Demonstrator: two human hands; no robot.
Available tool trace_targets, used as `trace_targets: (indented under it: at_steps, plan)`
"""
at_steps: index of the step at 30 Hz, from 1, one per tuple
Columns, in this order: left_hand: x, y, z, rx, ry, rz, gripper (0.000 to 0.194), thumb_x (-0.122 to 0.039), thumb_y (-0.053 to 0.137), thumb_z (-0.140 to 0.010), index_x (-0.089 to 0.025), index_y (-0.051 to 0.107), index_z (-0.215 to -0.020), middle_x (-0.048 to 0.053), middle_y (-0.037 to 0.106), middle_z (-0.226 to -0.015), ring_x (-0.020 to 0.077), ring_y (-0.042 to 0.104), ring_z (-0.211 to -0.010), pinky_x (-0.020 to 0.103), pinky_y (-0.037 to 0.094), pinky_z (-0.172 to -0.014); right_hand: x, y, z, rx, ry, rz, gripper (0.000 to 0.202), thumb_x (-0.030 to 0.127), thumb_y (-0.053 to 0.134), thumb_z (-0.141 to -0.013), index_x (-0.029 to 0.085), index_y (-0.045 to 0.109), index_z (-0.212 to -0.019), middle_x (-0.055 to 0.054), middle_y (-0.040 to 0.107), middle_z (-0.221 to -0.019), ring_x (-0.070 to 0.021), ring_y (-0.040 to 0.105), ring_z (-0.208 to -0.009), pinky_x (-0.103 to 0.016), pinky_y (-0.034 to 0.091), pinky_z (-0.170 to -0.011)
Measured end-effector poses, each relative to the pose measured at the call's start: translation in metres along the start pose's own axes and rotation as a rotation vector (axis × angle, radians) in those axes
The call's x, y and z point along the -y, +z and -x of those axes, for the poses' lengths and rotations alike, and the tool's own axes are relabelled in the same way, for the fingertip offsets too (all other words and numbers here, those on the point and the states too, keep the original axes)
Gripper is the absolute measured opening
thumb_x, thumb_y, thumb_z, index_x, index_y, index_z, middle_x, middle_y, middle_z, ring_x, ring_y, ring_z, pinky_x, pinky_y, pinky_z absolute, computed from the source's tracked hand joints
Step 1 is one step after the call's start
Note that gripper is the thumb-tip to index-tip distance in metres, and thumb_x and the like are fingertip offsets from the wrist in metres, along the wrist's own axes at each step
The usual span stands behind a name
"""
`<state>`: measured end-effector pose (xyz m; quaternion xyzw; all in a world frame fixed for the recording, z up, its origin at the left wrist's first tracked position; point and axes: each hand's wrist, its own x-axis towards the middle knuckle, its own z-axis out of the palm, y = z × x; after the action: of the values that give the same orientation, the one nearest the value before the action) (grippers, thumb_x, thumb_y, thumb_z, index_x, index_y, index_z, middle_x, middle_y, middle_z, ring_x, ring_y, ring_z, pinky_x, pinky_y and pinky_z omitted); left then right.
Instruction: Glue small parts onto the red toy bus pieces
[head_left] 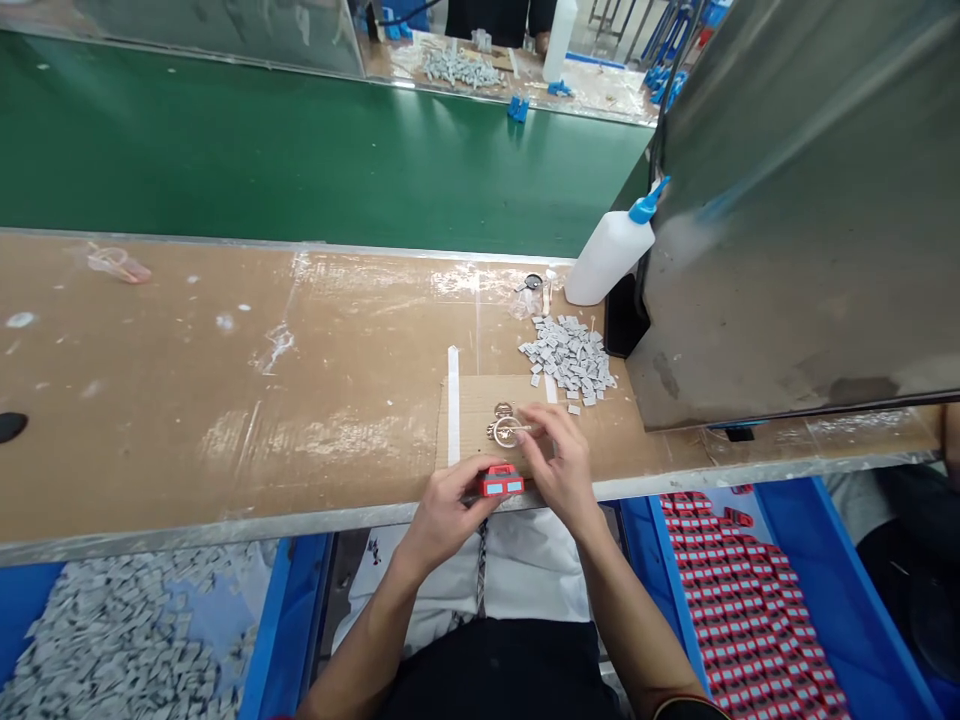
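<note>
Closed round a small red toy part [501, 486] with pale blue panels, my left hand [448, 508] is at the table's front edge. My right hand [559, 463] pinches a thin, light-coloured stick whose tip is over a small round white dish [507, 432]. Small dark ring-like items lie beside the dish on a cardboard sheet [471, 400]. Behind my right hand is a pile of small grey pieces [571, 358].
A white bottle [611, 255] with a blue nozzle leans by a metal housing [787, 220]. A green belt [300, 160] runs behind the table. Blue bins below hold grey pieces [127, 640] and red parts [750, 610]. A person sits across the belt.
</note>
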<state>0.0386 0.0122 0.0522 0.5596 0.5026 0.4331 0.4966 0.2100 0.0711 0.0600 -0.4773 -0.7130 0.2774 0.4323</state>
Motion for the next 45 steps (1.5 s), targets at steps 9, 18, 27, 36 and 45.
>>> trace_targets:
  at_steps: [9, 18, 27, 36, 45]
  plan:
    - [0.003, -0.001, 0.001, 0.023, -0.013, 0.073, 0.021, -0.027, 0.072, -0.087, -0.017, 0.073, -0.106, 0.009, 0.080, -0.100, 0.0214, 0.078, -0.086, 0.028, 0.065, -0.074, -0.037, -0.022, -0.063, 0.254, -0.161, 0.328, 0.027, 0.012, 0.047, -0.099, 0.022, 0.070, -0.109, -0.009, 0.068, -0.107, -0.0221, 0.065, -0.096, -0.035, 0.054, -0.085]
    - [0.003, -0.001, 0.002, 0.022, 0.046, 0.071, 0.019, -0.029, 0.071, -0.089, -0.017, 0.073, -0.104, 0.008, 0.080, -0.096, 0.0203, 0.078, -0.084, 0.029, 0.065, -0.075, -0.052, -0.007, -0.084, 0.360, -0.296, 0.636, 0.022, 0.010, 0.053, -0.097, 0.020, 0.067, -0.084, -0.009, 0.065, -0.090, -0.0227, 0.058, -0.085, -0.031, 0.047, -0.071]
    - [0.011, -0.006, 0.002, 0.055, 0.114, 0.014, 0.034, -0.022, 0.067, -0.091, -0.017, 0.072, -0.124, 0.012, 0.081, -0.111, 0.0230, 0.078, -0.097, 0.033, 0.065, -0.083, 0.006, -0.050, -0.048, -0.060, -0.183, 0.153, 0.023, 0.019, 0.049, -0.103, 0.022, 0.070, -0.095, -0.003, 0.064, -0.082, -0.0173, 0.062, -0.073, -0.030, 0.051, -0.068]
    - [0.015, -0.010, 0.001, 0.143, 0.225, -0.084, 0.048, -0.012, 0.064, -0.092, -0.024, 0.065, -0.138, 0.010, 0.079, -0.121, 0.0242, 0.077, -0.104, 0.041, 0.061, -0.096, 0.040, -0.036, 0.033, 0.162, 0.140, -0.177, 0.021, 0.016, 0.063, -0.096, 0.025, 0.075, -0.109, -0.004, 0.073, -0.091, -0.0160, 0.070, -0.078, -0.025, 0.057, -0.067]
    - [0.018, -0.009, 0.005, 0.163, 0.091, 0.020, 0.049, -0.008, 0.065, -0.086, -0.019, 0.065, -0.134, 0.010, 0.078, -0.120, 0.0227, 0.078, -0.099, 0.033, 0.064, -0.088, 0.033, -0.027, 0.028, 0.285, 0.234, -0.164, 0.013, 0.024, 0.065, -0.096, 0.020, 0.074, -0.087, -0.004, 0.074, -0.082, -0.0163, 0.067, -0.073, -0.026, 0.053, -0.068]
